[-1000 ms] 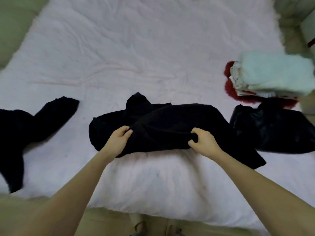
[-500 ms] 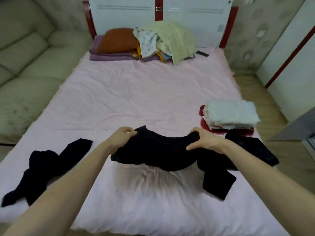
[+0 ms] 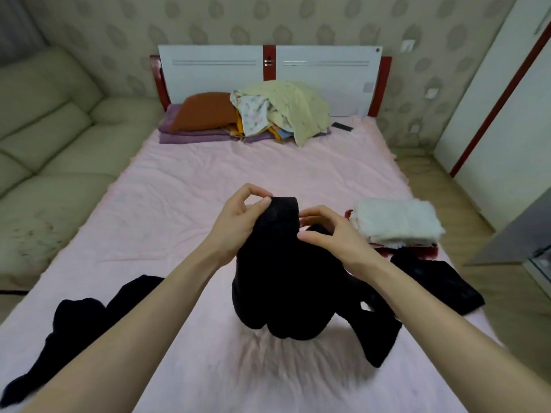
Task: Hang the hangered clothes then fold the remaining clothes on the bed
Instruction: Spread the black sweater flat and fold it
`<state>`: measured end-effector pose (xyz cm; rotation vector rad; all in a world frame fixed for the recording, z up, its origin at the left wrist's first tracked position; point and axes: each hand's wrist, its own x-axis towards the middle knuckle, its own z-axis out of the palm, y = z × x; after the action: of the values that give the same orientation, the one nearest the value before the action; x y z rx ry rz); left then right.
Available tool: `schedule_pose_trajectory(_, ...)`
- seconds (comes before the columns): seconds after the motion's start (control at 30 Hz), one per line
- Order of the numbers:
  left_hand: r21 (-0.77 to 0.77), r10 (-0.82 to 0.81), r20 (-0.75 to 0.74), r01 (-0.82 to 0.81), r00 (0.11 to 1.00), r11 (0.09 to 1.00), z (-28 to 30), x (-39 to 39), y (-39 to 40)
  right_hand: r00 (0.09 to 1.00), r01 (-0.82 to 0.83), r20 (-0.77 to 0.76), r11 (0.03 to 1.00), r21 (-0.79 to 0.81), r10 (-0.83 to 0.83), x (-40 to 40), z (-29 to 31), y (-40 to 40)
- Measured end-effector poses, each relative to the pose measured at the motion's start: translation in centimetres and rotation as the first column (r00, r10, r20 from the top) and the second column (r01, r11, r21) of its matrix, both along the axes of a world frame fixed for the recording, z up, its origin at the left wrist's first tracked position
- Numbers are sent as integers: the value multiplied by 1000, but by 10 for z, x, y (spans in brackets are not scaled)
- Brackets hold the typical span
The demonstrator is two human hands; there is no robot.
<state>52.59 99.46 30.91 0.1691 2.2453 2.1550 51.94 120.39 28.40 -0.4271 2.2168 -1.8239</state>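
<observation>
Pink bed sheet (image 3: 185,204) underneath you, headboard straight ahead. You've got the black garment (image 3: 283,278) lifted over the near middle of the bed, its long axis hanging top to bottom, with the lower end bunched on the sheet. Your left hand (image 3: 238,222) pinches the top edge; your right hand (image 3: 331,236) grips the bunched cloth just beside it, so the two are about equally near. Folded stack (image 3: 396,222) sits to your right, another black garment (image 3: 77,329) to your left. No readable labels or writing.
</observation>
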Motion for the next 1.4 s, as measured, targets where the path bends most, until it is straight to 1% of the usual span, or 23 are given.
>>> schedule_pose_trajectory(0.07, -25, 4, -20, -5, 1000, 1000, 6, -5, 1, 1000, -24, 7, 999, -39, 25, -3, 7, -11)
schedule_pose_trajectory(0.13, -78, 15, -8, -16, 1000, 997, 4, -9, 5, 999, 42, -24, 999, -22, -42, -9, 10, -21)
schedule_pose_trajectory(0.2, -163, 2, -28, -6, 1000, 987, 1, -9, 6, 995, 101, -8, 995, -2, -101, -14, 14, -25)
schedule_pose_trajectory(0.23, -239, -26, -67, 9, 997, 971, -1, -8, 4, 992, 126, 11, 992, 3, -126, -16, 17, -26)
schedule_pose_trajectory(0.27, -360, -75, -122, 26, 990, 933, -4, -9, 1, 989, 143, 28, 990, 6, -143, -19, 21, -25)
schedule_pose_trajectory(0.33, -631, -187, -241, -7, 952, 776, -11, -10, -7, 988, 141, 56, 990, 27, -142, -23, 26, -25)
schedule_pose_trajectory(0.37, -685, -206, -283, -47, 937, 727, -15, -13, -9, 989, 134, 54, 990, 51, -136, -25, 26, -26)
schedule_pose_trajectory(0.4, -680, -179, -320, -94, 931, 728, -18, -14, -11, 990, 129, 48, 989, 74, -133, -26, 26, -26)
schedule_pose_trajectory(0.47, -586, -29, -378, -215, 925, 781, -20, -17, -14, 991, 128, 27, 984, 125, -132, -29, 25, -23)
schedule_pose_trajectory(0.53, -515, 98, -327, -264, 940, 815, -21, -22, -21, 993, 112, 14, 978, 176, -116, -31, 24, -13)
schedule_pose_trajectory(0.63, -560, 23, -158, -109, 987, 821, -23, -24, -23, 992, 123, 6, 969, 215, -128, -33, 18, -2)
schedule_pose_trajectory(0.7, -471, 14, -90, -54, 996, 881, -26, -18, -12, 993, 120, -8, 969, 216, -121, -32, 15, -5)
schedule_pose_trajectory(0.8, -339, 55, -41, -66, 998, 938, -31, -11, -2, 997, 73, -37, 983, 169, -68, -26, 10, -7)
schedule_pose_trajectory(0.9, -230, 66, 13, -62, 998, 971, -32, -9, -2, 996, 77, -46, 983, 164, -71, -22, 6, -4)
schedule_pose_trajectory(1.03, -178, 74, -8, -74, 997, 981, -28, 1, 7, 995, 103, -10, 985, 136, -102, -18, -1, -9)
schedule_pose_trajectory(1.1, -207, 86, -76, -100, 993, 973, -29, 8, 9, 992, 124, -28, 984, 128, -121, -16, -3, -11)
schedule_pose_trajectory(1.13, -263, 67, -129, -100, 989, 960, -31, 11, 9, 991, 132, -34, 986, 102, -129, -15, -3, -11)
schedule_pose_trajectory(1.17, -357, 36, -191, -104, 981, 928, -33, 13, 9, 990, 136, -39, 988, 67, -133, -13, -3, -11)
schedule_pose_trajectory(1.23, -552, -13, -309, -169, 951, 817, -37, 16, 10, 991, 121, -53, 992, 21, -119, -10, 0, -13)
schedule_pose_trajectory(1.27, -612, -15, -343, -211, 939, 762, -38, 16, 11, 992, 109, -60, 994, 18, -108, -9, 1, -14)
schedule_pose_trajectory(1.33, -688, -53, -356, -223, 933, 691, -37, 13, 13, 992, 98, -81, 995, 25, -96, -6, 0, -18)
schedule_pose_trajectory(1.37, -701, -88, -338, -188, 937, 688, -37, 11, 15, 990, 103, -96, 994, 32, -99, -5, 0, -19)
schedule_pose_trajectory(1.4, -683, -84, -301, -153, 950, 714, -37, 8, 14, 989, 105, -107, 994, 38, -100, -5, 1, -19)
